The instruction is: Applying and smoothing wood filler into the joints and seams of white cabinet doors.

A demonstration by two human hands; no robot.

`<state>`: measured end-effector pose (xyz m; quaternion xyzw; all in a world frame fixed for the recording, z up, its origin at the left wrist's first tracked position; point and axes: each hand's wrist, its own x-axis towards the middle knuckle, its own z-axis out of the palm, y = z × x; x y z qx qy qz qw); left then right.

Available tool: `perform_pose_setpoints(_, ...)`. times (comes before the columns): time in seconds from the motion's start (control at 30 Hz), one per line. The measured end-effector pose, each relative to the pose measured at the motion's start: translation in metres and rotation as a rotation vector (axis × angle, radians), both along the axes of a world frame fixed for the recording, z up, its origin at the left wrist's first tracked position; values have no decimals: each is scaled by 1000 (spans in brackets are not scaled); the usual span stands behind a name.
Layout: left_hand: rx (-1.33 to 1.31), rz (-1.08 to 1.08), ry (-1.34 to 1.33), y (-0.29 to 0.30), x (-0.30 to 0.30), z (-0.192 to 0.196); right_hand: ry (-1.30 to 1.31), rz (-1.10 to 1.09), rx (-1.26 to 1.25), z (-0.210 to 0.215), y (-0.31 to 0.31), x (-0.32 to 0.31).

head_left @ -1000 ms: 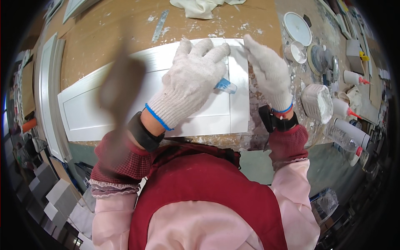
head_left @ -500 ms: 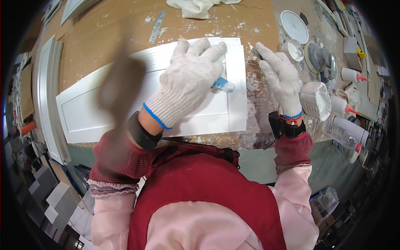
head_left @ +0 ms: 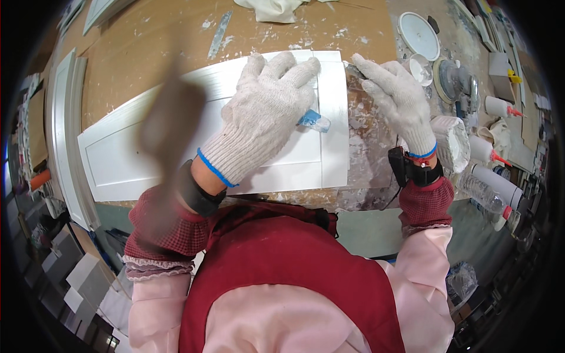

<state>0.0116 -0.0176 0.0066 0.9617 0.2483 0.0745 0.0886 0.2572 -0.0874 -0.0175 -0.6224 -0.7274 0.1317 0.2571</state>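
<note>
My left hand (head_left: 265, 109), in a white knit glove with a blue cuff, lies palm down on a white framed panel (head_left: 118, 162), fingers spread. From under its thumb side sticks a flat blue piece with a white-smeared end (head_left: 315, 120); whether the hand touches it is hidden. To the right of the panel is my gloved right hand (head_left: 403, 103), above the stained bench top (head_left: 368, 141). Its fingers are stretched close together toward the panel's far right corner. A bit of something dark shows by the fingertips; most of it is hidden.
White panels (head_left: 63, 129) stand at the left. On the right are a round white lid (head_left: 419, 36), a crusted white tub (head_left: 452, 143), red-tipped bottles (head_left: 500, 107) and a clear bottle (head_left: 485, 191). A cloth (head_left: 271, 9) lies far back. A blurred brown thing (head_left: 173, 120) hangs close in front.
My right forearm has shifted right and the right hand tilts more to the left, its fingertips slightly farther left and up. The left hand stays nearly still on the panel.
</note>
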Motion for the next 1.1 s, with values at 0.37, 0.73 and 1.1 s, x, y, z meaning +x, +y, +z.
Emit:
perform_pose_setpoints(0.37,20,9,-27,0,1,-1,-41,16,-83,10,2,4)
perform_pose_setpoints(0.73,18,4,-9,0,0,-1,670,-362,-471,17,2,-11)
perform_pose_setpoints(1.1,-16,11,26,1,2,4,728,-370,-558,14,9,-8)
